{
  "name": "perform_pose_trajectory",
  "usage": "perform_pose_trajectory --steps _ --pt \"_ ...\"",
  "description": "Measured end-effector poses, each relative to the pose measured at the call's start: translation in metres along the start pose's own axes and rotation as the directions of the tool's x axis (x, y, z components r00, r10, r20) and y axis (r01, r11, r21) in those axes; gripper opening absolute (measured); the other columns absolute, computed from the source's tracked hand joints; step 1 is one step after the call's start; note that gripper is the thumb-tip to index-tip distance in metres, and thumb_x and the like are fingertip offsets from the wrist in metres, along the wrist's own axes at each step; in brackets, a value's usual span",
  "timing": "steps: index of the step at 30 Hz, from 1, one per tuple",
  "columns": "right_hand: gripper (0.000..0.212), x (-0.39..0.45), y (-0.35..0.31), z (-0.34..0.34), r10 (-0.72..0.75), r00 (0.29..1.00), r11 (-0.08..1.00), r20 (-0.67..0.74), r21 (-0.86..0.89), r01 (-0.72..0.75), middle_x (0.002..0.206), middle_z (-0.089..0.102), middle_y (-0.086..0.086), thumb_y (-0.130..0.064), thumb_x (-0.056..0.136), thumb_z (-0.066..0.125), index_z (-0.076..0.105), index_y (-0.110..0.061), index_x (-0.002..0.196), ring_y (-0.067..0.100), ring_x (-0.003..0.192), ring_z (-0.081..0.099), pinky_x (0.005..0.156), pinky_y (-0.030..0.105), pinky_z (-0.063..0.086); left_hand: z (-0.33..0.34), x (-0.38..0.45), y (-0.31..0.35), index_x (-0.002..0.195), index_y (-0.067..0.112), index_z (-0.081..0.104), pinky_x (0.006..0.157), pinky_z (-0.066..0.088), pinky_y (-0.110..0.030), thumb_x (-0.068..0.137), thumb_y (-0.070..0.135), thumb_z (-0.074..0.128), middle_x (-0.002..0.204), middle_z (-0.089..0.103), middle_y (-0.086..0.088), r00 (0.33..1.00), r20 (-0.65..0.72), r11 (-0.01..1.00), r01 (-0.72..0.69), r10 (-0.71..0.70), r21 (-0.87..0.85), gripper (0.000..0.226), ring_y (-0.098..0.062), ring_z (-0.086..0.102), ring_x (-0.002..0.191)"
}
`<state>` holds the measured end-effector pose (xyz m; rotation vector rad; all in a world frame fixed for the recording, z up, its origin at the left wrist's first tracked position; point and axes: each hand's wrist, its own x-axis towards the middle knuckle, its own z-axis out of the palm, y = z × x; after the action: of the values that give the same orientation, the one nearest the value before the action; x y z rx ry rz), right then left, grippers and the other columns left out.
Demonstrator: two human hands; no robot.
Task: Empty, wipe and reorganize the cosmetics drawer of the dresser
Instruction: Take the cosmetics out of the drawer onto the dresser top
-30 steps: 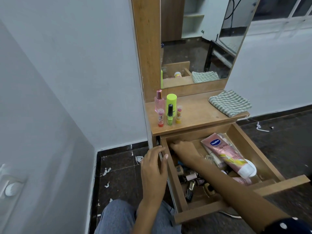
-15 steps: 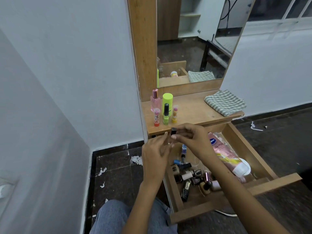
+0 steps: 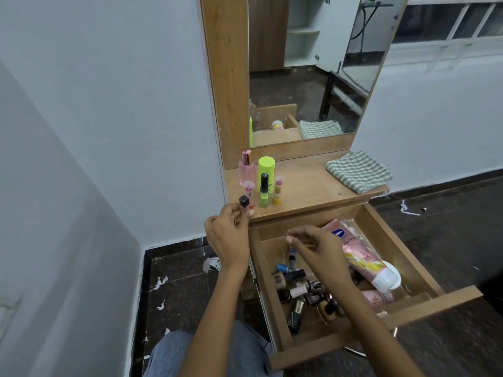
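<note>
Glass, small and probably slippery, the nail polish bottle (image 3: 244, 204) is pinched at its body by the left hand (image 3: 227, 238), while the right hand (image 3: 317, 247) is held loosely curled and empty over the drawer (image 3: 272, 300).

Left hand (image 3: 228, 235) raised beside dresser top (image 3: 304, 186), pinching small bottle (image 3: 244, 204), right hand (image 3: 315, 247) over drawer (image 3: 272, 292), fingers loosely curled

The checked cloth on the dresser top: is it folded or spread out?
Folded. The checked cloth lies as a compact, layered pad at the right end of the dresser top.
</note>
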<state>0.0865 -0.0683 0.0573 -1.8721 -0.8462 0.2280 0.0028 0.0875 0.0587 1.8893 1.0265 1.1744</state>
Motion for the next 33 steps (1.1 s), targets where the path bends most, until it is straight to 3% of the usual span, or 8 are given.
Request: perform_pose_trajectory --steps 5,10,15,21,25,29,31,33 --pt "0.012 -0.003 0.012 -0.006 0.022 1.000 0.999 -0.015 -0.035 -0.022 0.087 0.073 -0.011 -0.019 0.085 0.070 0.073 -0.017 0.097 -0.001 0.083 0.067 0.075 0.023 0.057 0.005 0.003 -0.002 0.093 0.013 0.073 0.086 0.052 -0.047 0.076 0.028 0.078 0.086 0.074 0.003 0.999 0.011 0.999 -0.032 0.032 0.007 0.024 0.006 0.058 0.072" --pt "0.011 0.004 0.021 -0.014 0.024 0.999 0.996 0.021 -0.089 -0.022 0.086 0.072 -0.013 -0.018 0.083 0.071 0.073 -0.020 0.094 -0.001 0.082 0.066 0.075 0.023 0.056 0.001 -0.003 -0.002 0.104 0.012 0.072 0.075 0.047 -0.014 0.076 0.026 0.079 0.093 0.074 0.001 0.998 0.042 0.998 -0.047 0.049 -0.036 0.032 -0.009 0.069 0.087" --pt "0.021 0.020 0.035 -0.017 0.101 0.989 0.911 0.113 -0.410 -0.046 0.098 0.071 -0.011 -0.013 0.086 0.066 0.069 -0.025 0.104 0.002 0.088 0.064 0.081 0.031 0.056 -0.006 -0.030 0.001 0.115 0.012 0.066 0.081 0.044 -0.032 0.079 0.023 0.076 0.105 0.070 0.001 0.987 -0.053 0.987 -0.145 0.149 0.067 0.039 0.000 0.048 0.096" --pt "0.046 0.037 0.032 -0.003 0.080 0.816 0.559 0.572 -0.704 0.439 0.140 0.046 0.001 -0.001 0.086 0.057 0.058 -0.028 0.123 0.017 0.120 0.051 0.090 0.031 0.052 -0.010 -0.072 -0.007 0.114 0.014 0.065 0.093 0.043 -0.039 0.086 0.018 0.069 0.115 0.064 0.004 0.941 0.085 0.933 -0.338 0.329 0.124 0.028 -0.011 0.053 0.111" --pt "0.034 0.049 0.041 0.002 0.035 0.733 0.390 0.679 -0.685 0.616 0.132 0.050 0.004 -0.005 0.087 0.057 0.059 -0.022 0.118 0.021 0.122 0.048 0.089 0.034 0.052 -0.009 -0.074 -0.005 0.113 0.014 0.066 0.097 0.041 -0.035 0.087 0.015 0.067 0.119 0.063 0.004 0.934 0.135 0.929 -0.348 0.331 0.128 0.027 -0.012 0.053 0.115" --pt "0.017 0.053 0.047 -0.001 0.001 0.782 0.460 0.624 -0.695 0.554 0.112 0.062 -0.001 -0.019 0.090 0.058 0.064 -0.023 0.105 0.019 0.106 0.059 0.074 0.028 0.048 -0.004 -0.066 -0.002 0.120 0.012 0.064 0.106 0.035 -0.040 0.087 0.013 0.066 0.131 0.058 -0.004 0.900 0.236 0.883 -0.417 0.367 0.217 0.033 -0.018 0.052 0.124" --pt "0.016 0.050 0.043 -0.006 -0.004 0.870 0.640 0.493 -0.667 0.381 0.106 0.068 -0.003 -0.023 0.088 0.063 0.067 -0.023 0.103 0.015 0.099 0.063 0.074 0.029 0.050 -0.001 -0.062 -0.002 0.123 0.011 0.060 0.108 0.033 -0.045 0.087 0.012 0.065 0.134 0.055 -0.007 0.855 0.299 0.824 -0.502 0.425 0.265 0.037 -0.020 0.048 0.128" --pt "0.013 0.043 0.031 -0.012 0.006 0.947 0.879 0.321 -0.454 0.149 0.092 0.071 -0.008 -0.021 0.081 0.072 0.069 -0.025 0.093 0.007 0.088 0.066 0.078 0.031 0.054 0.000 -0.059 -0.003 0.129 0.011 0.056 0.111 0.028 -0.046 0.087 0.011 0.064 0.138 0.051 -0.007 0.819 0.352 0.771 -0.558 0.453 0.306 0.043 -0.020 0.043 0.132"
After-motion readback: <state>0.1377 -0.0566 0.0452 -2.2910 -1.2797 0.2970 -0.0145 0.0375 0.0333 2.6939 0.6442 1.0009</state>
